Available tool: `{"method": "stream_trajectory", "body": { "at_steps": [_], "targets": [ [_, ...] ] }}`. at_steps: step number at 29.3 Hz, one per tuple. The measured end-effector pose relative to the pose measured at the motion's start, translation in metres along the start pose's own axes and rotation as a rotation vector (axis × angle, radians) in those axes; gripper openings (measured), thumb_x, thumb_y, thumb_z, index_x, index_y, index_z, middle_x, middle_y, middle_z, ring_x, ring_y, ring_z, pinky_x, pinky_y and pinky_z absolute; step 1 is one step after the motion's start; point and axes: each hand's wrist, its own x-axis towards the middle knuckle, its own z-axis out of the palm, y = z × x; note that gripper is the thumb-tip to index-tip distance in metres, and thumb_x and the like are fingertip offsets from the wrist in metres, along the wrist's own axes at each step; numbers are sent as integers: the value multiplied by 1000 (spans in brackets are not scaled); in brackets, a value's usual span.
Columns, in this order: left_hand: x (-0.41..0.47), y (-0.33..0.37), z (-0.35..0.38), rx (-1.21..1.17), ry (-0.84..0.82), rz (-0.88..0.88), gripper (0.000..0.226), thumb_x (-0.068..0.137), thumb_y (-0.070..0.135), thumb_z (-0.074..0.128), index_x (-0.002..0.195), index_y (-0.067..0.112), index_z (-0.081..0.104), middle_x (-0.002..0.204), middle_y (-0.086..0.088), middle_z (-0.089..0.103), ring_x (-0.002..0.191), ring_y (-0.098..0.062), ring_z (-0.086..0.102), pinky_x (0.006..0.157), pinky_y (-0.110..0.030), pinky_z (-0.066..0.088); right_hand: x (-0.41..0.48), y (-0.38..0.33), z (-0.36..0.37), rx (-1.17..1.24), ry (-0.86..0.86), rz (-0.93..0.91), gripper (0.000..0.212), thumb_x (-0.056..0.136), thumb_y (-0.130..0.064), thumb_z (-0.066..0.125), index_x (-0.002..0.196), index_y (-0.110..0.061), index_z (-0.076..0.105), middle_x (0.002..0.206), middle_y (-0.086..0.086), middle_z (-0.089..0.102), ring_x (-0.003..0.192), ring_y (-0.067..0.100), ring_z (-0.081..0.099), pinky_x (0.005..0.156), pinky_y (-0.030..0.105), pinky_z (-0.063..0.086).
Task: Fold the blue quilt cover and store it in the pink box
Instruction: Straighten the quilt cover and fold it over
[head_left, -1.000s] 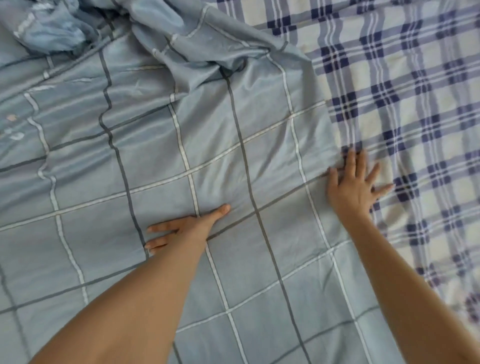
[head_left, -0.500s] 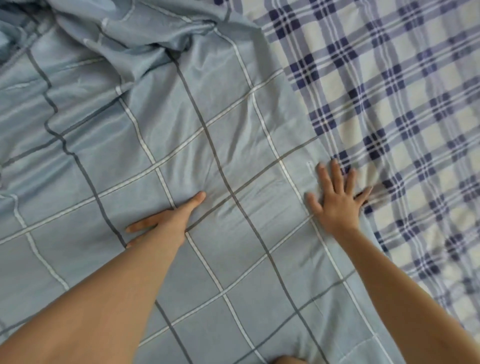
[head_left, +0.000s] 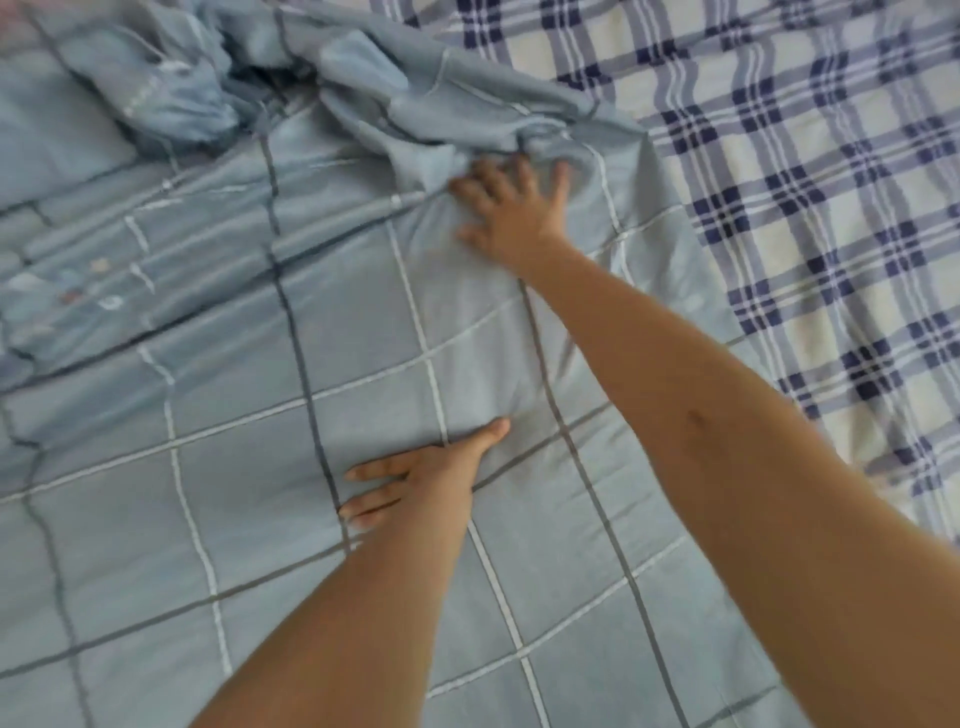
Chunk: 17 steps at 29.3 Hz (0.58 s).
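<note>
Blue quilt cover (head_left: 234, 519) lay over plaid sheet (head_left: 831, 208), bunched at 11-12 o'clock. L hand (head_left: 415, 483) flat, fingers straight, pinned center; R hand (head_left: 511, 208) flat, fingers spread, nothing gripped, at bunch. Best: anchor w/ L, sweep R toward 1 o'clock.

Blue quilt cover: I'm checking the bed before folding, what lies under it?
A plaid sheet shows beside the blue quilt cover and runs under its edge; anything else beneath is covered.

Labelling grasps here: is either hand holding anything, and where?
Nothing is held: left hand and right hand press flat on the blue quilt cover.
</note>
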Motion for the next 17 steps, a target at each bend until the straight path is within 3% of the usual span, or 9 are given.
{"method": "stream_trajectory", "body": {
  "at_steps": [1,3,7,9,10,11,13,15,17],
  "targets": [
    [-28,5,-5,9,-7,4,169,18,82,73,150,1,5,153,-32,2,141,-49,3,112,-57,-3,13,2,-11,147,-65,201,59,99,-52,27,152,-36,6,161,-8,1,147,33,-2,109,67,1],
    [-76,17,-20,-1,-124,5,173,22,77,75,145,-2,-18,148,-34,-23,139,-46,-21,109,-59,-10,12,-23,-20,247,-84,329,59,100,-46,28,153,-30,7,161,-5,-2,146,37,-2,113,62,5],
    [-67,17,-26,-133,-247,79,167,37,74,78,126,8,-48,118,-32,-55,104,-47,-53,73,-61,-38,-34,-90,-13,274,-145,-11,63,97,-38,42,151,-32,11,160,-8,3,145,30,7,112,58,17],
    [-68,-1,-33,3,-146,224,149,56,75,66,121,15,-53,130,-26,-51,108,-40,-56,77,-57,-40,-56,-123,-19,269,-113,-134,60,97,-33,45,150,-31,18,160,-8,9,146,24,8,114,54,14],
    [-60,-27,-37,80,23,431,136,62,76,57,133,18,-43,143,-23,-40,123,-35,-49,89,-57,-37,-66,-137,-18,253,-48,-169,58,97,-33,44,150,-30,20,159,-7,11,147,23,6,115,54,10],
    [-45,-57,-41,165,197,649,120,65,75,48,149,20,-18,155,-19,-18,139,-29,-31,102,-56,-27,-74,-150,-11,228,24,-207,58,97,-34,43,150,-28,21,159,-5,15,147,24,7,115,55,7],
    [-9,-113,-85,397,353,1066,84,74,65,42,147,24,33,156,-6,25,146,-17,4,110,-56,-6,-90,-180,5,164,124,-303,60,92,-38,40,149,-26,26,156,3,28,145,30,19,112,62,13],
    [35,-135,-151,642,417,1353,67,80,57,43,141,30,42,152,5,34,144,-10,15,111,-60,-5,-100,-211,26,63,147,-410,64,84,-47,38,145,-28,30,151,7,37,139,34,31,104,68,21],
    [84,-125,-231,805,519,1372,69,82,59,40,145,31,33,153,4,32,142,-11,20,107,-66,-2,-94,-249,38,-42,167,-435,64,84,-49,36,145,-32,32,152,6,36,137,34,35,106,67,15]
  ]
}}
